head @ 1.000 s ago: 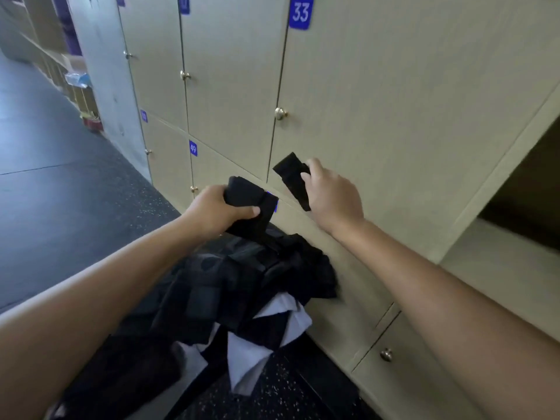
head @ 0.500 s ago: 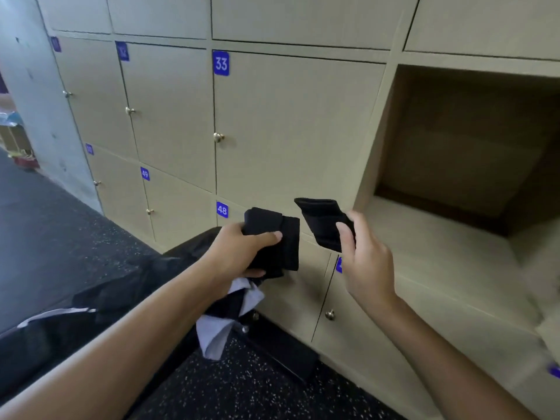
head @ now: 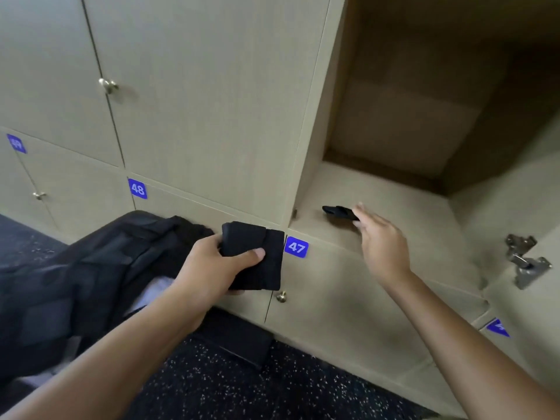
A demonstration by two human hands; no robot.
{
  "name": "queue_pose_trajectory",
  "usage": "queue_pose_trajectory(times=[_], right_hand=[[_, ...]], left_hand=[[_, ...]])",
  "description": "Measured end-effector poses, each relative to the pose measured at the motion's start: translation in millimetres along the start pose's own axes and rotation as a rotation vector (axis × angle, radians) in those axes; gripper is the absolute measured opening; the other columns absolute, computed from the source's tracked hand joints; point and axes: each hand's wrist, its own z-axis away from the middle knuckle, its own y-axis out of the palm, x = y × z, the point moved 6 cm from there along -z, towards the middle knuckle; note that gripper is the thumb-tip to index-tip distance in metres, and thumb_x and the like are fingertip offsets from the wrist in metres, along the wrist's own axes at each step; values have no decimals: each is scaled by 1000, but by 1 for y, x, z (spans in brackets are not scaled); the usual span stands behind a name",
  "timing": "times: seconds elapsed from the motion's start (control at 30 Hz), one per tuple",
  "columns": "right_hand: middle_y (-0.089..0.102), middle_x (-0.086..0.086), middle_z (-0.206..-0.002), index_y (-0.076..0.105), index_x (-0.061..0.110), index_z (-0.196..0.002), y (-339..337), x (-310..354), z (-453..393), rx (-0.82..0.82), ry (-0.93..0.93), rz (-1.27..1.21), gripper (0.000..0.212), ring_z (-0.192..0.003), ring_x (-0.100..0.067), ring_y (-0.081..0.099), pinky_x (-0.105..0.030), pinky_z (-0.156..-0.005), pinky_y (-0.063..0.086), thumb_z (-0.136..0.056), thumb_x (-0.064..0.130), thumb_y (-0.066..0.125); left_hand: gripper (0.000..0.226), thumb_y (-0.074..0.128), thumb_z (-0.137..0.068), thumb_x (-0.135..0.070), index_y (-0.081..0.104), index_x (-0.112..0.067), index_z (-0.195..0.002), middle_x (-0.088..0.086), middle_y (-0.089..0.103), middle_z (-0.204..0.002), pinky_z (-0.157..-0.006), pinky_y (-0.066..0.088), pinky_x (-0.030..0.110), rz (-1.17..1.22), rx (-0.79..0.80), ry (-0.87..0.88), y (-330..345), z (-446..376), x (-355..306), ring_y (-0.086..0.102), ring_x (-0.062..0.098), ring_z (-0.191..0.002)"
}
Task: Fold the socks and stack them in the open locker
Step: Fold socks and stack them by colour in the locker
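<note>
Black folded sock gripped in left hand; second one at loose-fingered right hand.

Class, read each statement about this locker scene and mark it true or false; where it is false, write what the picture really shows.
1. The left hand grips a folded black sock. True.
2. The right hand is at a second black sock on the floor of the open locker. True.
3. The blue label beside the left hand's sock reads 33. False: it reads 47.
4. The open locker already holds a tall stack of socks. False: only the one sock by the right hand shows inside.
5. A heap of dark clothing lies to the left, below the closed doors. True.
</note>
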Motion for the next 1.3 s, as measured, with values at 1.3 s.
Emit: queue_pose_trajectory(times=[1.3], right_hand=[[64, -9, -125, 61, 17, -131, 62, -6, 18, 250, 95, 265, 61, -116, -34, 53, -43, -90, 42, -100, 58, 28]], left_hand=[[30, 82, -85, -26, 71, -18, -112, 3, 78, -100, -59, 56, 22, -75, -44, -1, 15, -14, 19, 75, 20, -91]])
